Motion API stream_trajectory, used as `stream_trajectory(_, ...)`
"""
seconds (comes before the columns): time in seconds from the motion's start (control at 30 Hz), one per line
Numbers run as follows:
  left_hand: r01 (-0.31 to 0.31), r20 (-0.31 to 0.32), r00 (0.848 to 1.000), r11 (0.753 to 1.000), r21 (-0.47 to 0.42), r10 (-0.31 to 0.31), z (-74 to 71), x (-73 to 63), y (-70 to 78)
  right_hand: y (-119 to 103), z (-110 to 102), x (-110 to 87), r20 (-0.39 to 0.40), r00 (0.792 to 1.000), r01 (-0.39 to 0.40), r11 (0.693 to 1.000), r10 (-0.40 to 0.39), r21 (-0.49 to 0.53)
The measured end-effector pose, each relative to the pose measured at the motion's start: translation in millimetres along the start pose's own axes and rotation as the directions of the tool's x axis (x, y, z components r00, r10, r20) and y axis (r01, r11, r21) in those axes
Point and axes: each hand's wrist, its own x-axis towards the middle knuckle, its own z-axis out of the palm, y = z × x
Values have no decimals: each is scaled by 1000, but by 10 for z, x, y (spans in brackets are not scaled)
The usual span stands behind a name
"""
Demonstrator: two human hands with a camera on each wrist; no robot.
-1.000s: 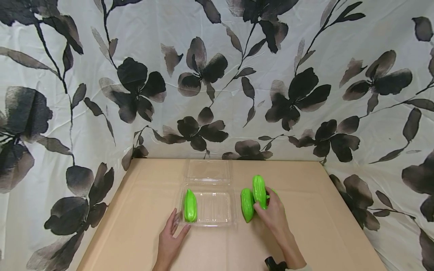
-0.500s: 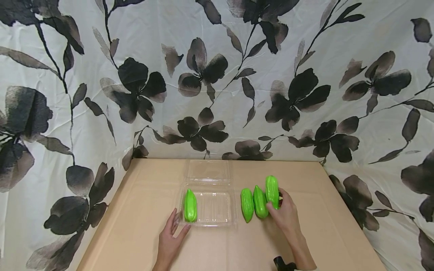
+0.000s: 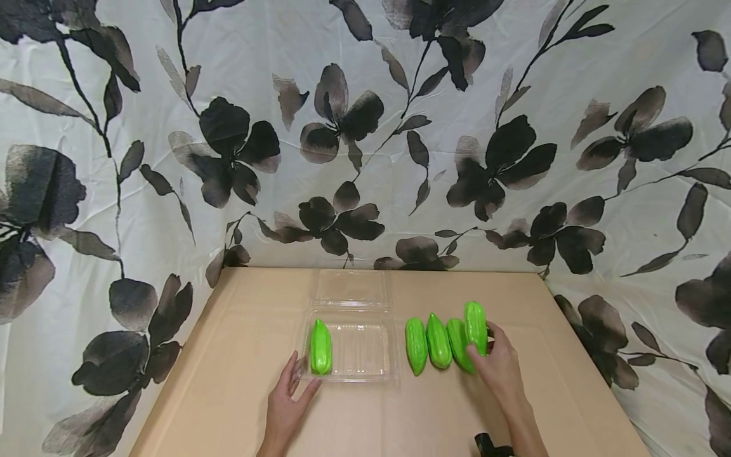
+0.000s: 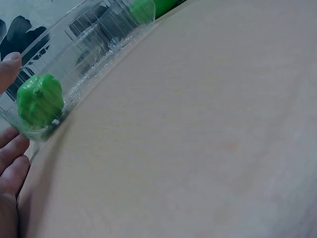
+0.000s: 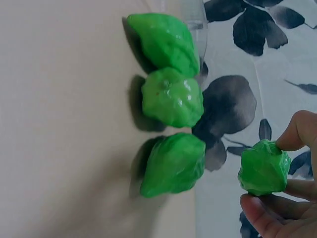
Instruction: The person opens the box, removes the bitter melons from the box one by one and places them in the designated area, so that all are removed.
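Observation:
My right hand [image 3: 504,365] pinches a glossy green bitter melon [image 5: 264,168] between thumb and fingers, above the table at the right end of a row. Three similar melons lie there side by side: one at the left [image 3: 415,346], one in the middle [image 3: 438,341] and one at the right [image 3: 458,339], partly overlapped by the held one. Another melon [image 3: 321,348] lies lengthwise along the left side of a clear plastic container [image 3: 362,357]. My left hand [image 3: 283,406] rests at the container's near left corner, fingers along the side and thumb at the front edge.
The container's hinged lid [image 3: 351,289] lies folded back toward the far edge of the tan tabletop [image 3: 354,419]. A white curtain with dark flowers [image 3: 411,158] hangs behind and beside the table. A black strap piece [image 3: 491,446] shows by the right wrist.
My right hand has moved rightward with the held melon, uncovering the middle and then the right melon of the row. The left hand and the container have stayed put.

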Motion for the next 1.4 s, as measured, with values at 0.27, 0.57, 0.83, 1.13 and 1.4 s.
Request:
stream_trajectory(0.27,14,9,1000,999,-35,-14,-7,1,14,102,-76,14,35,999,-23,1000,24,-18)
stream_trajectory(0.57,17,12,1000,1000,-23,-17,-6,6,14,245,-66,39,49,998,-25,999,27,-46)
stream_trajectory(0.83,7,2,1000,1000,-20,-7,-9,9,7,352,-72,54,68,997,-33,996,39,-80)
stream_trajectory(1.13,-5,2,1000,1000,6,5,-9,6,-5,438,-55,66,135,989,-44,993,59,-110)
stream_trajectory(1.4,-1,7,1000,1000,0,1,-18,3,15,460,-40,66,167,985,-17,990,41,-140)
